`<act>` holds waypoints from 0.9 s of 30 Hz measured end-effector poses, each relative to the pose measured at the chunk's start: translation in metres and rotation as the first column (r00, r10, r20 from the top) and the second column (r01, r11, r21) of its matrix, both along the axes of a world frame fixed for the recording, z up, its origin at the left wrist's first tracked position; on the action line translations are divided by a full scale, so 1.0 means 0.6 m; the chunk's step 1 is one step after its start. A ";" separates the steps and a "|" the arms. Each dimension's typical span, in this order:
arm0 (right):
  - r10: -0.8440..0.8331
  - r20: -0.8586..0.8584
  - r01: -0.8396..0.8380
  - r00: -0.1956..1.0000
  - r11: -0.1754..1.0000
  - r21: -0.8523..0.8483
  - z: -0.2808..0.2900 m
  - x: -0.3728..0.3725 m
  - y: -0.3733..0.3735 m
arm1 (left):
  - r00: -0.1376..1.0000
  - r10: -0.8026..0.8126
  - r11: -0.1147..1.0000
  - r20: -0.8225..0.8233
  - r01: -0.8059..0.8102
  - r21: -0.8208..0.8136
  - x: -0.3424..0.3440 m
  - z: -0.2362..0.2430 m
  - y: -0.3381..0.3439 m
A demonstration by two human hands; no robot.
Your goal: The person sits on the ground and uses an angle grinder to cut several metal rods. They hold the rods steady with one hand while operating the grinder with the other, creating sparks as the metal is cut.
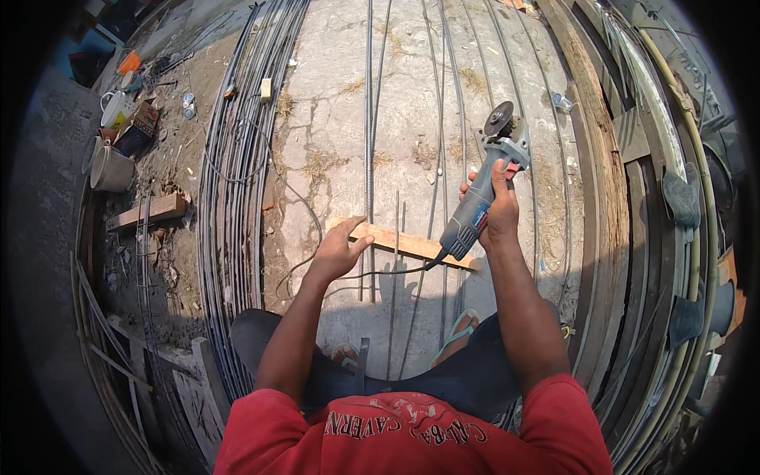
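Observation:
My right hand (499, 202) holds a grey angle grinder (475, 218) by its body, with the cutting disc (497, 119) raised toward the upper right and the black cord (404, 270) trailing from its lower end. My left hand (342, 245) grips the left part of a pale wooden board (416, 244), thumb and fingers bent over it. The board lies crosswise among long steel bars (370, 119) running lengthwise over cracked concrete. Two shorter bar ends (397, 210) show beside the board, below the grinder and to its left. Whether my left hand also touches a bar, I cannot tell.
A dense bundle of bars (237, 158) runs along the left, beside buckets (111, 166) and a wooden block (150, 212). Timber planks (582, 87) and bamboo poles (693, 166) line the right. My sandalled feet (459, 336) are below the board on the concrete (317, 119).

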State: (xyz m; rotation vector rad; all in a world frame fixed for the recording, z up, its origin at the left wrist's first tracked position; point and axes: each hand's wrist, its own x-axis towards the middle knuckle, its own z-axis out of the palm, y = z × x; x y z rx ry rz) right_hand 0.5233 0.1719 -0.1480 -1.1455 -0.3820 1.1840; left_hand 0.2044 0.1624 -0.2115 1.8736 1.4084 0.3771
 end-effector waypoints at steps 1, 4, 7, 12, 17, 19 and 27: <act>0.036 0.022 -0.037 0.999 0.997 0.066 0.002 -0.011 0.006 | 0.938 0.128 0.961 0.321 -0.038 -0.272 0.067 0.030 0.001; 0.065 0.019 -0.063 0.998 0.996 -0.054 -0.024 -0.038 -0.001 | 0.808 0.177 0.795 0.563 0.219 -0.565 0.206 0.101 -0.019; 0.101 -0.071 -0.107 0.992 0.991 -0.085 0.002 -0.045 -0.020 | 0.660 0.389 0.669 0.642 0.277 -0.690 0.248 0.090 -0.041; 0.237 -0.140 -0.245 0.961 0.969 -0.043 -0.015 0.013 -0.046 | 0.700 0.345 0.760 0.625 0.182 -0.623 0.284 0.121 -0.087; 0.202 -0.006 -0.200 0.979 0.969 -0.144 -0.022 0.007 -0.070 | 0.676 0.360 0.766 0.644 0.181 -0.617 0.294 0.084 -0.124; 0.209 -0.020 -0.210 0.978 0.960 -0.186 -0.014 0.002 -0.065 | 0.628 0.390 0.766 0.674 0.185 -0.616 0.301 0.065 -0.136; 0.239 0.085 -0.185 0.967 0.893 -0.410 -0.040 0.025 -0.052 | 0.547 0.534 0.734 0.645 0.078 -0.674 0.246 -0.138 -0.134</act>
